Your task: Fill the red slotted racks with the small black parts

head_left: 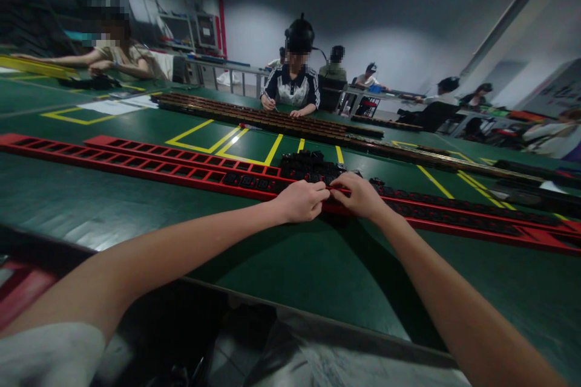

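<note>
Across the green table lie two long red rails, a front rail [149, 174] and a rear rail [181, 154], both with rows of square openings. Black socket-like pieces [247, 181] sit in the front rail's openings from its middle rightwards. My left hand [305, 201] is closed in a pinch at the front rail, fingers curled. Right beside it, my right hand [356, 195] pinches at the same rail from the other side. Whatever is between the fingertips is hidden. Just behind my hands is a loose heap of black pieces [305, 162].
The green table [136, 214] carries yellow tape outlines [245, 157]. Long brown rails [272, 121] lie farther back, where a person [293, 81] works opposite. Another person [122, 60] sits at the left near a yellow bar [36, 65]. White papers [115, 107] lie at the left.
</note>
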`<state>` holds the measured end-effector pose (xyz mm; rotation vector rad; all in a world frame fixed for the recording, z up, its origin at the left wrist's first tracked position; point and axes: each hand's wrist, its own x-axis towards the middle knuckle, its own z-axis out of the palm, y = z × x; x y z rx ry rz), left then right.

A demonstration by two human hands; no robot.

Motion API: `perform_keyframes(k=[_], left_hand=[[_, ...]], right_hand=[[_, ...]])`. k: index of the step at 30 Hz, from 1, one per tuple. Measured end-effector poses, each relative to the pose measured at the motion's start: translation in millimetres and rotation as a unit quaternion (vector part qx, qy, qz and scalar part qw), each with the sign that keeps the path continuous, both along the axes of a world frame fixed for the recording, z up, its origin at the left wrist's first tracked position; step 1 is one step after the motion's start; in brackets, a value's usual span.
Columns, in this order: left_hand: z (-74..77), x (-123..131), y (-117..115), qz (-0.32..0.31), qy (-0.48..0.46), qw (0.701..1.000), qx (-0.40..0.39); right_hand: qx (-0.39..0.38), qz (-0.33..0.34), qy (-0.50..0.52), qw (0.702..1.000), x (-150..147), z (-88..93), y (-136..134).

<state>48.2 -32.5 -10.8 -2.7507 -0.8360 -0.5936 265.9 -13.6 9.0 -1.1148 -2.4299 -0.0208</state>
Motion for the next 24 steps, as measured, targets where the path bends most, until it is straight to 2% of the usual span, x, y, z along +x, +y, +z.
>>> perform_keyframes(k=[4, 7, 10, 13, 15, 18, 24], left_hand=[[0.3, 0, 0, 0.0, 0.015, 1.0, 0.012], [1.1, -1, 0, 0.001, 0.018, 1.0, 0.009], [1.2, -1, 0, 0.002, 0.019, 1.0, 0.004], [1.9, -2, -1, 0.002, 0.023, 1.0, -0.002], [2.8, -2, -1, 0.005, 0.026, 1.0, -0.004], [3.3, -3, -2, 0.004, 0.024, 1.0, -0.005], [-0.9, -3, 1, -0.002, 0.014, 1.0, -0.01]], right_hand=[[0.065, -0.128, -0.015, 0.99, 5, -1.6, 3], [0.024, -0.21, -0.041, 0.977, 9, -6.3, 8], [-0.032, -0.203, -0.066, 0.977, 12, -11.9, 15], [-0.026, -0.187, -0.069, 0.979, 14, -15.1, 18], [-0.012, -0.215, -0.065, 0.974, 14, -15.3, 18], [-0.034, -0.264, -0.073, 0.961, 15, -13.9, 17], [-0.05, -0.273, -0.069, 0.958, 22, -13.7, 21]])
